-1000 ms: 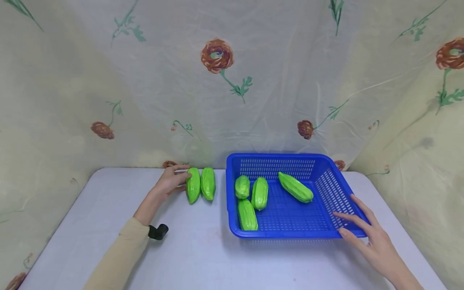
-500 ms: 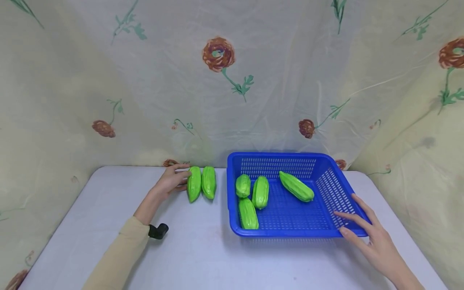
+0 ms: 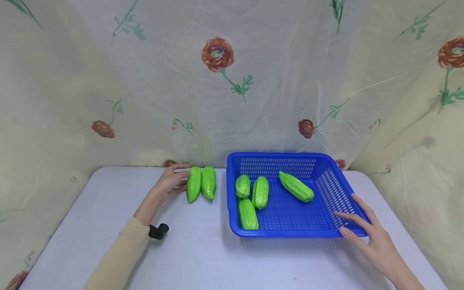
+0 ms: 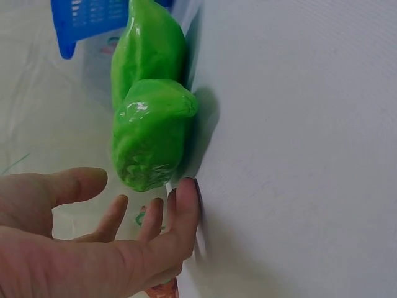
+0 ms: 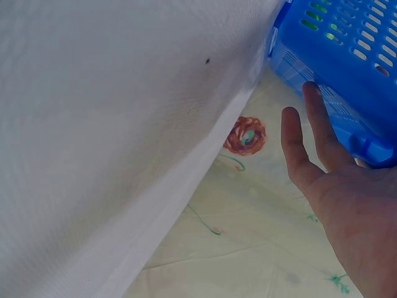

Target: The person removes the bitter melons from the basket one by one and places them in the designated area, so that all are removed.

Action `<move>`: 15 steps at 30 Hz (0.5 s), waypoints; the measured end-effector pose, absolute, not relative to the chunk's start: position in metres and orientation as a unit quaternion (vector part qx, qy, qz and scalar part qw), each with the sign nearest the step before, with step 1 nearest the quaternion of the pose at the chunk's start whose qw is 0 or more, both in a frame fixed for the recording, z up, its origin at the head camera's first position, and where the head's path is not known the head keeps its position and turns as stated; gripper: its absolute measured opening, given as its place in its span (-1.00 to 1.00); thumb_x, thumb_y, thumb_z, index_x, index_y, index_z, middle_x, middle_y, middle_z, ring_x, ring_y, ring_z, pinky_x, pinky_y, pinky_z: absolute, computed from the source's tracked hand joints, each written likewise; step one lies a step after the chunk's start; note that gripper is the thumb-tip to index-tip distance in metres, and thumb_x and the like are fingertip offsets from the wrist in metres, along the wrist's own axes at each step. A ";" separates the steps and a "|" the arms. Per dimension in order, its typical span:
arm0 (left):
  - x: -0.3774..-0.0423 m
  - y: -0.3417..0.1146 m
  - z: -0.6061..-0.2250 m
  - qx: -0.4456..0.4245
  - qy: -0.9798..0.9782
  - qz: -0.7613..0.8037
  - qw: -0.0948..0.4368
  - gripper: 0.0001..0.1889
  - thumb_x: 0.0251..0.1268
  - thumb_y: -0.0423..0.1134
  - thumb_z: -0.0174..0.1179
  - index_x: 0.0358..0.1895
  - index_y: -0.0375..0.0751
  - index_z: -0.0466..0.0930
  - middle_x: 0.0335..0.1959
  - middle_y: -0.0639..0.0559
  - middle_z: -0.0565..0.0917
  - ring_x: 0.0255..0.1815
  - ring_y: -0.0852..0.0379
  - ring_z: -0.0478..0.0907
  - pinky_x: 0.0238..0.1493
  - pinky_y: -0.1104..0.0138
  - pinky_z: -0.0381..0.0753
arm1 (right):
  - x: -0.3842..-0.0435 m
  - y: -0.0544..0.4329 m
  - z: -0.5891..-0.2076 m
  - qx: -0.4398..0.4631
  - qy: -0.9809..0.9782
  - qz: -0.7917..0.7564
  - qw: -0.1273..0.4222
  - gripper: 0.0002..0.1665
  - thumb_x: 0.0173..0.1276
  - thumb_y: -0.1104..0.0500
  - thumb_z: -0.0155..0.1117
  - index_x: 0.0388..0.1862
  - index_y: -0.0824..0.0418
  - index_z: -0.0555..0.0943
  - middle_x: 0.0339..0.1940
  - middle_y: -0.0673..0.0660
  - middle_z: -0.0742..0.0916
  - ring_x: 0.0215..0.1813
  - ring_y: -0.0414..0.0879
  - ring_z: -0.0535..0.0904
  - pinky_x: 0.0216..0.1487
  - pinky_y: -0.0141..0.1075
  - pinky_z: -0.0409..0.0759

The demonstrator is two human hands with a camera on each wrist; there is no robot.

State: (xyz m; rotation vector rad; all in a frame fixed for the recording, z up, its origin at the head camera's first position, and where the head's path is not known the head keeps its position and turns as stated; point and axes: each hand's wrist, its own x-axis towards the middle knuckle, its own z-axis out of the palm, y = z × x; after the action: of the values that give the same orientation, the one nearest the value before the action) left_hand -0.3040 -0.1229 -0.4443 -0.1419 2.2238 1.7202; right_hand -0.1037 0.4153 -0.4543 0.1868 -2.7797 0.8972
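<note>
Two glossy green ridged gourds stand side by side on the table, left of a blue plastic basket. My left hand is at the left side of the nearer gourd, its thumb and fingers spread. In the left wrist view a small gap shows between the fingertips and this gourd. The other gourd lies just beyond it. At the basket's front right corner, my right hand rests loosely extended fingers against the rim. Several more gourds lie inside, one apart from the rest.
The white table meets a flowered cloth backdrop at its back and sides. A black wrist camera sits on the left forearm. The basket's left wall stands a short way right of the two loose gourds.
My left thumb has eased slightly back from the nearer gourd. The right hand, basket and gourds stay in place; the head view has shifted a little.
</note>
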 end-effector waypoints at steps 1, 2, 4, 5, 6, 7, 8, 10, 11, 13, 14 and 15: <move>-0.303 -0.123 -0.443 -0.051 0.780 0.602 0.162 -0.40 0.71 -0.19 0.03 0.68 -0.25 0.24 0.53 -0.38 0.40 0.10 0.02 0.62 0.07 0.25 0.77 | -0.104 0.415 -0.454 0.063 -0.944 0.305 0.106 -0.56 0.59 0.09 0.35 0.39 0.04 0.68 0.88 0.06 0.03 0.75 0.59 -0.03 0.30 0.79 0.13; -0.303 -0.124 -0.442 -0.051 0.781 0.602 0.161 -0.41 0.71 -0.19 0.03 0.67 -0.25 0.24 0.54 -0.37 0.39 0.12 0.00 0.61 0.07 0.24 0.76 | -0.104 0.415 -0.454 0.063 -0.944 0.305 0.105 -0.56 0.59 0.09 0.35 0.39 0.04 0.68 0.88 0.06 0.03 0.75 0.59 -0.03 0.30 0.79 0.13; -0.303 -0.125 -0.441 -0.053 0.782 0.601 0.158 -0.42 0.72 -0.19 0.02 0.67 -0.26 0.25 0.56 -0.36 0.36 0.17 -0.04 0.57 0.08 0.21 0.75 | -0.104 0.415 -0.454 0.062 -0.945 0.305 0.103 -0.56 0.59 0.09 0.35 0.39 0.04 0.68 0.88 0.06 0.03 0.75 0.59 -0.03 0.30 0.79 0.13; -0.303 -0.125 -0.440 -0.052 0.784 0.599 0.155 -0.42 0.72 -0.19 0.02 0.66 -0.26 0.26 0.58 -0.36 0.35 0.20 -0.07 0.56 0.11 0.18 0.75 | -0.104 0.415 -0.454 0.062 -0.945 0.305 0.103 -0.56 0.59 0.09 0.35 0.39 0.04 0.67 0.88 0.07 0.03 0.75 0.59 -0.03 0.30 0.79 0.14; -0.303 -0.125 -0.439 -0.052 0.786 0.597 0.152 -0.42 0.72 -0.19 0.02 0.66 -0.27 0.26 0.59 -0.35 0.33 0.24 -0.10 0.53 0.14 0.15 0.74 | -0.104 0.415 -0.454 0.061 -0.945 0.304 0.102 -0.56 0.59 0.08 0.35 0.40 0.03 0.67 0.88 0.07 0.02 0.75 0.59 -0.02 0.29 0.79 0.14; -0.303 -0.125 -0.437 -0.051 0.787 0.596 0.149 -0.43 0.72 -0.19 0.02 0.66 -0.27 0.26 0.60 -0.35 0.31 0.29 -0.14 0.51 0.20 0.11 0.74 | -0.104 0.415 -0.454 0.060 -0.945 0.303 0.102 -0.56 0.59 0.08 0.35 0.40 0.03 0.67 0.88 0.06 0.02 0.74 0.59 -0.02 0.29 0.79 0.14; -0.303 -0.125 -0.436 -0.051 0.789 0.595 0.147 -0.43 0.73 -0.19 0.01 0.66 -0.28 0.26 0.60 -0.34 0.30 0.34 -0.18 0.50 0.26 0.07 0.73 | -0.104 0.415 -0.454 0.060 -0.946 0.303 0.102 -0.56 0.59 0.08 0.35 0.40 0.02 0.67 0.88 0.06 0.02 0.75 0.59 -0.02 0.29 0.79 0.15; -0.304 -0.125 -0.433 -0.048 0.793 0.591 0.141 -0.43 0.73 -0.19 0.01 0.65 -0.28 0.27 0.60 -0.34 0.30 0.43 -0.27 0.47 0.38 0.00 0.70 | -0.104 0.415 -0.454 0.063 -0.945 0.304 0.106 -0.56 0.59 0.08 0.36 0.39 0.02 0.68 0.87 0.05 0.03 0.75 0.58 -0.01 0.29 0.79 0.15; -0.305 -0.125 -0.432 -0.046 0.794 0.590 0.139 -0.43 0.73 -0.19 0.01 0.65 -0.29 0.27 0.59 -0.35 0.30 0.47 -0.31 0.45 0.42 -0.04 0.68 | -0.103 0.415 -0.454 0.064 -0.944 0.305 0.108 -0.56 0.58 0.09 0.36 0.39 0.01 0.68 0.87 0.05 0.04 0.75 0.58 -0.01 0.29 0.79 0.15; -0.305 -0.125 -0.430 -0.042 0.796 0.589 0.133 -0.44 0.72 -0.19 0.01 0.64 -0.29 0.29 0.56 -0.35 0.31 0.51 -0.37 0.43 0.48 -0.08 0.64 | -0.103 0.415 -0.454 0.068 -0.943 0.307 0.113 -0.56 0.57 0.10 0.37 0.38 0.01 0.68 0.87 0.04 0.05 0.75 0.56 0.00 0.28 0.78 0.16; -0.305 -0.125 -0.429 -0.040 0.797 0.588 0.131 -0.44 0.73 -0.18 0.01 0.64 -0.29 0.29 0.54 -0.35 0.31 0.51 -0.38 0.42 0.49 -0.08 0.63 | -0.103 0.415 -0.455 0.071 -0.942 0.308 0.116 -0.57 0.57 0.11 0.37 0.37 0.01 0.69 0.87 0.04 0.06 0.75 0.56 0.00 0.29 0.78 0.15; -0.305 -0.125 -0.428 -0.038 0.799 0.587 0.128 -0.44 0.73 -0.17 0.01 0.63 -0.29 0.30 0.53 -0.35 0.32 0.51 -0.39 0.42 0.49 -0.08 0.63 | -0.103 0.415 -0.455 0.073 -0.941 0.309 0.117 -0.57 0.56 0.11 0.38 0.37 0.01 0.69 0.87 0.04 0.07 0.75 0.56 0.00 0.29 0.78 0.15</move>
State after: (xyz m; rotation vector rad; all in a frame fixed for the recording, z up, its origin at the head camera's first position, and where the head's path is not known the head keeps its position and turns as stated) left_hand -0.3047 -0.1248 -0.4278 -0.1114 2.3225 1.7060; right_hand -0.1029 0.4155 -0.4547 0.2127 -2.7539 0.9048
